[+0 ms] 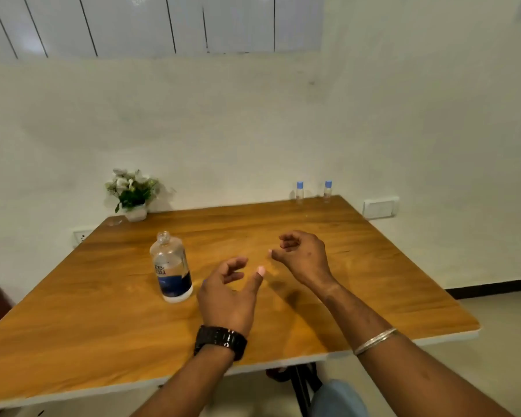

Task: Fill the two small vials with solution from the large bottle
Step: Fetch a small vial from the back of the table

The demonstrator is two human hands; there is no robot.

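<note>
**Q:** Which step are you on?

**A:** Looks like the very start, or a gap between steps. My left hand [226,291] hovers over the table [73,311], fingers loosely curled, thumb out, holding nothing. My right hand [303,255] is the same: relaxed curl, empty, a bit further forward.

**Q:** Where's the large bottle?

**A:** The large bottle [172,267] stands upright just left of my left hand, not touching it. The neck looks uncapped, with liquid up to about mid-height. There's a small clear thing near the flower pot [134,195] that could be its cap, too blurred to say.

**Q:** And the vials?

**A:** The two small vials [313,192] stand upright at the far right edge against the wall, side by side but apart, well away from both hands. Both still have blue caps on. I can't tell whether there's any liquid in them.

**Q:** Next move?

**A:** My guess: reach the right hand to the far edge, bring one vial near, unscrew its cap. Then pour. The narrow vial mouth against the wide bottle neck means a slow tilt, or it spills.
</note>
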